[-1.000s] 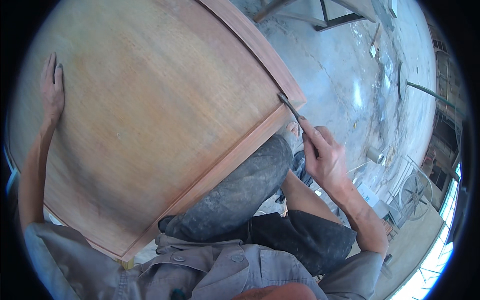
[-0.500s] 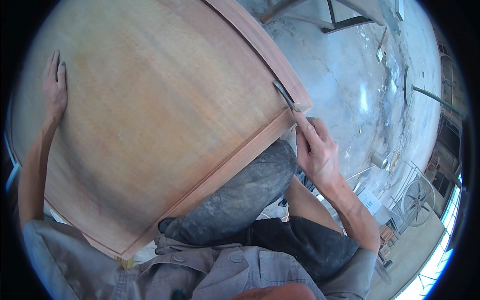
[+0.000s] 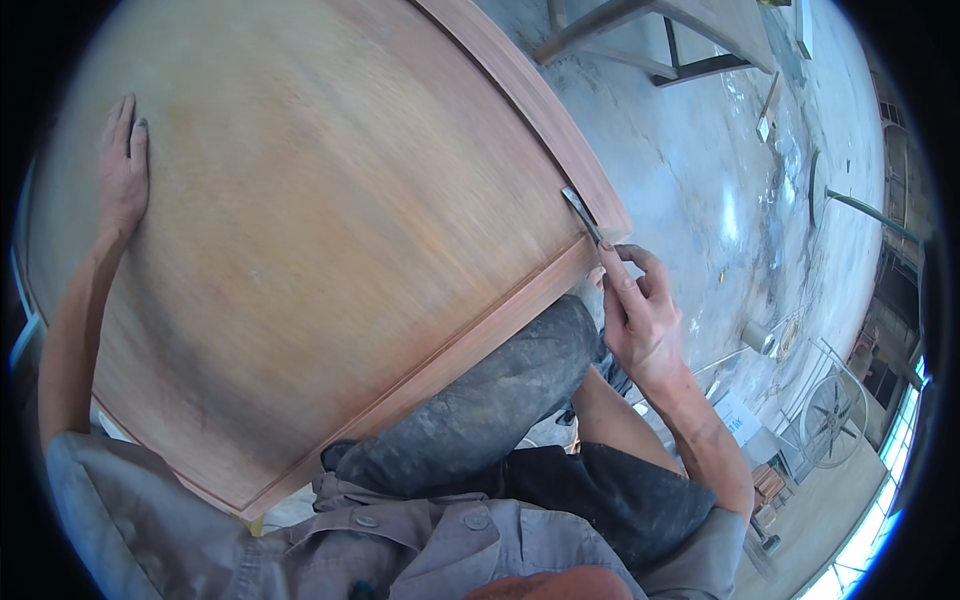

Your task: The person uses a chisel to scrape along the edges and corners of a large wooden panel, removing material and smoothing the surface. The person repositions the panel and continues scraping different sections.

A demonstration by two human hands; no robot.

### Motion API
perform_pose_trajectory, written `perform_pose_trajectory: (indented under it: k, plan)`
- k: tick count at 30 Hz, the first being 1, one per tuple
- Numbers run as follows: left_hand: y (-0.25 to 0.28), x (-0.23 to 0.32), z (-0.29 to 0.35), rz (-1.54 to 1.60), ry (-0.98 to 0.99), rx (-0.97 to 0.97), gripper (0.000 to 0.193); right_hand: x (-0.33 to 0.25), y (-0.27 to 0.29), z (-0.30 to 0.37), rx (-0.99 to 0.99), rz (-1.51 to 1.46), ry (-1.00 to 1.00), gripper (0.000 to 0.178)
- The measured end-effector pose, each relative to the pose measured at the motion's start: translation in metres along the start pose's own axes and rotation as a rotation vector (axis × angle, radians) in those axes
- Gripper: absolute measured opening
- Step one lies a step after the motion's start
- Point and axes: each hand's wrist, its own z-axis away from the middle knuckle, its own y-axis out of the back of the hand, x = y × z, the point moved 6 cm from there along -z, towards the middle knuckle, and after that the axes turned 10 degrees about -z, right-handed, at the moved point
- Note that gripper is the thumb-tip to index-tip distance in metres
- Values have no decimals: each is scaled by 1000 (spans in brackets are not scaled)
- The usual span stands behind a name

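Note:
A large wooden panel [image 3: 340, 230] with a raised reddish frame strip [image 3: 545, 105] along its right edge fills the left and middle. Flat on the panel's left part lies my left hand [image 3: 124, 180], fingers stretched out. My right hand [image 3: 643, 325] is closed round a narrow metal scraper [image 3: 579, 211] at the panel's near right corner. Its dark blade points up and left, along the groove beside the frame strip. The index finger is extended along the tool; its handle is hidden in my palm. My knee [image 3: 480, 390], in dark dusty trousers, is beside the panel's near edge.
Wooden furniture with legs [image 3: 660, 35] stands on the grey floor at the far right. Further right are a metal can [image 3: 757, 337], a standing fan [image 3: 833, 408] and a white box [image 3: 737, 420]. A small wood piece [image 3: 768, 110] lies on the floor.
The right hand and scraper have shifted slightly down and right, and the blade now stands a little steeper. The left hand stays flat on the panel; the whole view has shifted slightly.

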Motion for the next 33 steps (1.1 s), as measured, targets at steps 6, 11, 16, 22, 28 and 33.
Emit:
perform_pose_trajectory:
  k: [6, 11, 16, 22, 28, 33]
  plan:
    - [0, 0, 2, 16, 15, 7, 55, -9, -8, -24, 0, -31, 28, 55]
    - [0, -1, 1, 26, -4, 21, 55, -18, -15, -42, 30, -37, 34, 52]
    - [-1, -3, -1, 21, -17, 33, 55, -26, -22, -61, 67, -46, 76, 49]
    - [0, -4, 1, 12, -10, 38, 55, -21, -19, -51, 23, -26, 70, 49]
    - [5, 4, 3, -4, 4, 37, 53, -28, -19, -53, 26, -19, 51, 50]
    - [7, 11, 4, 18, 5, 45, 53, -41, -25, -83, 59, -23, 99, 49]
